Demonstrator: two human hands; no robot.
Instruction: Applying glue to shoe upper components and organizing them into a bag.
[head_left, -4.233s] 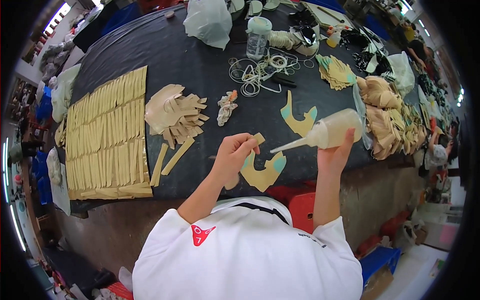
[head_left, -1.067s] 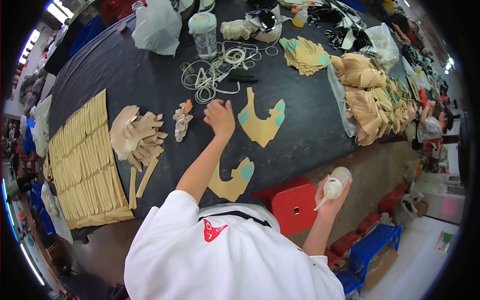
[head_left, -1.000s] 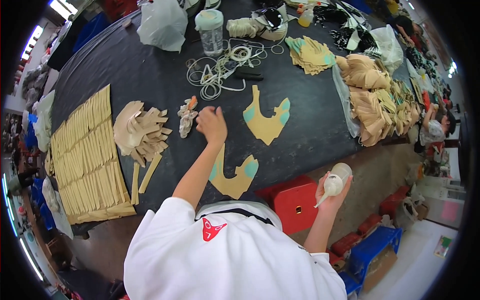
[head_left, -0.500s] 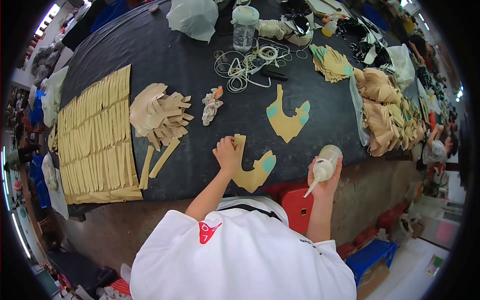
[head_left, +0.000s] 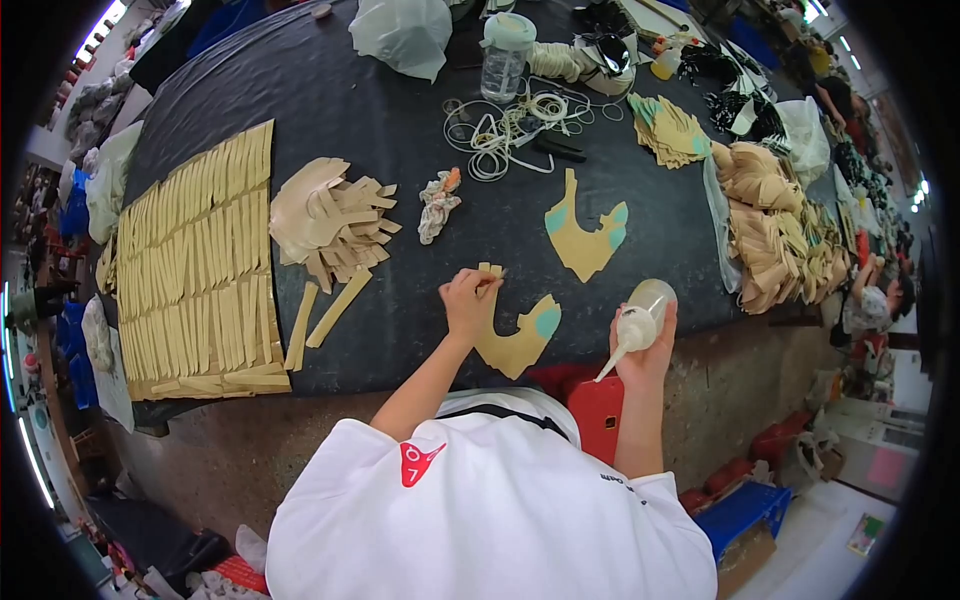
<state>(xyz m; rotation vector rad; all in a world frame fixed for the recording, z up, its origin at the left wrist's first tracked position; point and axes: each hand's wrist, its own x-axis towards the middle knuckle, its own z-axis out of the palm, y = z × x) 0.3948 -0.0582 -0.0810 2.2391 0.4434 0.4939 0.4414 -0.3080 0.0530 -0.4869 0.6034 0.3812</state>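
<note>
The left hand (head_left: 470, 303) rests on the dark surface (head_left: 330, 110), its fingers closed around a small tan strip (head_left: 490, 271) whose end sticks out past the knuckles. The hand presses on the upper arm of a tan cut-out piece (head_left: 520, 340), which lies at the near edge of the surface and carries a teal patch on its right tip. Just right of that piece, off the edge of the surface, the right hand (head_left: 645, 345) has its fingers wrapped around a white squeeze bottle (head_left: 633, 325), tilted so its thin nozzle points down and to the left, clear of the piece.

Beyond the piece lies a second cut-out (head_left: 583, 235) of the same shape with teal patches on its tips, apart from the first. Left of the piece, two loose tan strips (head_left: 325, 315) lie slanted, and beyond them sits a heap of tan strips (head_left: 330, 220). Farther left, a wide sheet of strips laid side by side (head_left: 190, 270) covers that end of the surface. A small crumpled rag (head_left: 438, 200) lies between the heap and the second cut-out. Farther back are a tangle of white cord (head_left: 505, 125), a clear jar (head_left: 503, 45) and a plastic bag (head_left: 405, 30). To the right of the second cut-out, stacks of tan pieces (head_left: 775, 230) crowd the far end. A red stool (head_left: 590, 410) stands below the piece, beside the person's white shirt (head_left: 480, 510).
</note>
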